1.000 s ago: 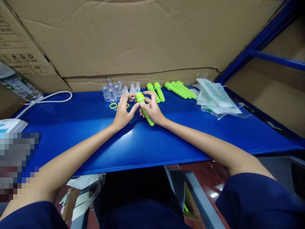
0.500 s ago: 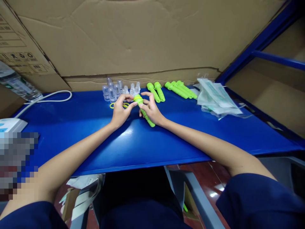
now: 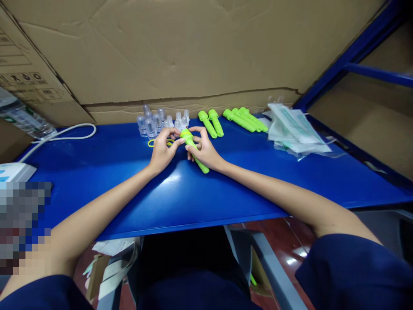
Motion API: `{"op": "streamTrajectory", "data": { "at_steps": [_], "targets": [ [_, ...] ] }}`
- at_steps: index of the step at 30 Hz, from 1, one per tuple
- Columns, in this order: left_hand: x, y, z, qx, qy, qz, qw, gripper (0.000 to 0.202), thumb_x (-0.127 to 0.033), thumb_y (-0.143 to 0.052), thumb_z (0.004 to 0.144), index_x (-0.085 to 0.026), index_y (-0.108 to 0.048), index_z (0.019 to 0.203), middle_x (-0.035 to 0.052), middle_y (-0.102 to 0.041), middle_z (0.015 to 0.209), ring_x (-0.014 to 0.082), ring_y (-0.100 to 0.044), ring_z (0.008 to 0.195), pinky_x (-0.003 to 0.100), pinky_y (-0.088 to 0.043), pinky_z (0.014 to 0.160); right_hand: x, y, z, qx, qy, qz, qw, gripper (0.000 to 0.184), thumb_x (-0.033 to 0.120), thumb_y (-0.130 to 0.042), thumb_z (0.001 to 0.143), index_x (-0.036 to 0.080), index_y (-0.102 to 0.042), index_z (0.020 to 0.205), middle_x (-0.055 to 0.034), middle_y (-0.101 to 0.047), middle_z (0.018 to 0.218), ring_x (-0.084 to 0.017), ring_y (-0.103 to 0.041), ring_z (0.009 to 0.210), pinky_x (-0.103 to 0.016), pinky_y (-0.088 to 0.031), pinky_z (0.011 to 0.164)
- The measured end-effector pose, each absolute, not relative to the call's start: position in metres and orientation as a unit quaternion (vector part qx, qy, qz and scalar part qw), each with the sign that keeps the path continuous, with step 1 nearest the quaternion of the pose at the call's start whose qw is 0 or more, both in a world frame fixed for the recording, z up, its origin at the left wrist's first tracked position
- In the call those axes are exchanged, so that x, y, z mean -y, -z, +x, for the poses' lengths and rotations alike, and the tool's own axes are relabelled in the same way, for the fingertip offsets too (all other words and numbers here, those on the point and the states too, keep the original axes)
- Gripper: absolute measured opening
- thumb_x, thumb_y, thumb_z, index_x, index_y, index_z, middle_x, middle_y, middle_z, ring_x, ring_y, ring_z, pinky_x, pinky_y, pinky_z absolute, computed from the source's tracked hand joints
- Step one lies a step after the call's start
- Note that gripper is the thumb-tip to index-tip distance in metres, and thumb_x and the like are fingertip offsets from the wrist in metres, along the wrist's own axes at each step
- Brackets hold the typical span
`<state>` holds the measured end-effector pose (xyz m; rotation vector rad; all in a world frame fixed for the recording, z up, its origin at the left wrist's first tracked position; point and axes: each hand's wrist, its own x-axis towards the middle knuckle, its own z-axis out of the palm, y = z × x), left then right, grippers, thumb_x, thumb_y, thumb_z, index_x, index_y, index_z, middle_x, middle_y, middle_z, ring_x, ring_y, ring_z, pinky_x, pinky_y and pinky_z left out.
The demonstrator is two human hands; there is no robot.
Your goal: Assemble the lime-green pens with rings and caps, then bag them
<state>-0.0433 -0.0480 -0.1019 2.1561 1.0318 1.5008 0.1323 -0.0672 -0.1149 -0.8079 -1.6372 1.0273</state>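
Between my hands is a lime-green flashlight body, its wide head tilted up and away from me and its tail pointing toward me. My left hand pinches the head's yellowish rim with thumb and fingers. My right hand is closed around the body just below the head, its thumb along the near side. Beside my left hand lie yellow rings, partly covered by the fingers. Clear plastic caps stand in a group behind, along with smaller whitish clear ones.
Several more green flashlight bodies lie along the back of the blue table. Clear bags with pale packets are piled at right. A white cable, a power strip and a water bottle occupy the left. Cardboard walls the back.
The flashlight body has turned slightly in my hands, and my right thumb and fingers have shifted a little on it. My left hand keeps its pinch on the rim.
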Motion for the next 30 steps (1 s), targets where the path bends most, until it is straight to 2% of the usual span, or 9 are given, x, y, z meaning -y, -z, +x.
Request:
{"op": "streamTrajectory", "data": {
  "at_steps": [9,17,20,23,30],
  "targets": [
    [0.0478,0.1028,-0.0430,-0.354,-0.530,0.753,0.165,0.015,-0.021,-0.073,0.084,-0.019,-0.065,0.096,0.0024,-0.071,0.096,0.0146,-0.064,0.083,0.028,-0.052,0.081,0.0703,0.1135,0.1334,0.682,-0.419,-0.327,0.502,0.048,0.030,-0.064,0.086,0.028,-0.028,0.119,0.0023,-0.065,0.100,-0.005,-0.059,0.049,-0.018,-0.050,0.041],
    [0.0485,0.1022,-0.0440,-0.341,-0.531,0.757,0.172,0.016,-0.021,-0.075,0.083,-0.018,-0.065,0.096,0.0029,-0.071,0.094,0.0147,-0.065,0.084,0.027,-0.052,0.081,0.0719,0.1097,0.1327,0.682,-0.420,-0.319,0.507,0.041,0.025,-0.063,0.084,0.027,-0.036,0.114,0.0057,-0.062,0.090,-0.005,-0.060,0.048,-0.017,-0.048,0.040],
    [0.0519,0.1002,-0.0431,-0.333,-0.523,0.769,0.157,0.007,-0.021,-0.071,0.086,-0.018,-0.065,0.089,0.0018,-0.070,0.088,0.0151,-0.064,0.082,0.028,-0.051,0.080,0.0713,0.1094,0.1323,0.676,-0.431,-0.312,0.510,0.038,0.024,-0.064,0.084,0.026,-0.036,0.110,0.0075,-0.060,0.084,-0.006,-0.059,0.047,-0.017,-0.047,0.039],
    [0.0551,0.0985,-0.0414,-0.328,-0.519,0.778,0.131,0.007,-0.021,-0.067,0.089,-0.019,-0.064,0.084,0.0015,-0.069,0.083,0.0159,-0.064,0.082,0.029,-0.050,0.080,0.0708,0.1095,0.1320,0.670,-0.441,-0.310,0.511,0.041,0.025,-0.066,0.083,0.027,-0.035,0.108,0.0087,-0.059,0.082,-0.006,-0.059,0.046,-0.017,-0.045,0.037],
    [0.0542,0.0992,-0.0387,-0.315,-0.537,0.773,0.123,0.006,-0.019,-0.067,0.089,-0.019,-0.061,0.088,0.0008,-0.067,0.085,0.0137,-0.063,0.078,0.027,-0.051,0.076,0.0703,0.1098,0.1315,0.670,-0.437,-0.316,0.510,0.045,0.029,-0.069,0.085,0.027,-0.033,0.112,0.0084,-0.062,0.085,-0.005,-0.058,0.045,-0.017,-0.045,0.038]
  ]
}}
